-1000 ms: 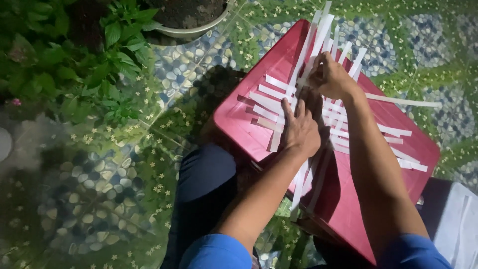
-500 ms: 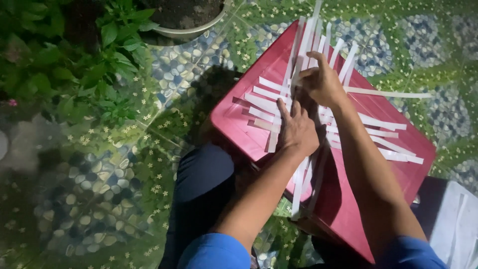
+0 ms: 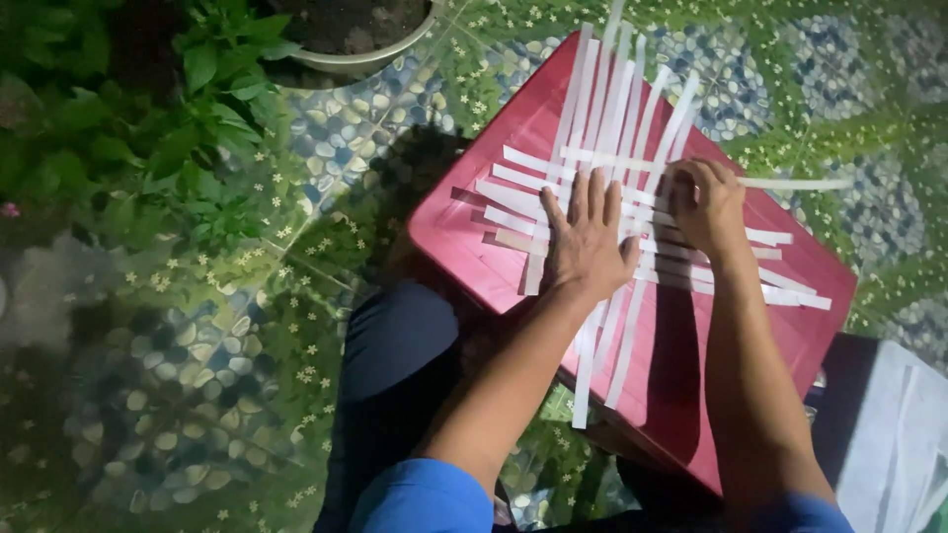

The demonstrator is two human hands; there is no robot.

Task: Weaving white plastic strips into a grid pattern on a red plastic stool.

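Bottom of frame: my blue sleeves, dark trousers over one knee. Centre: my left hand [image 3: 585, 242] lies flat, fingers spread wide, pressing down the woven white strips [image 3: 632, 212] and gripping nothing. Just right of it, my right hand [image 3: 707, 202] curls, fingers pinched closed on one crosswise strip. The weave lies on a red plastic stool top [image 3: 474, 232]. Beyond, upper left: leafy plants [image 3: 148, 109], a soil-filled pot [image 3: 360, 35], pebble-patterned floor [image 3: 178, 395].
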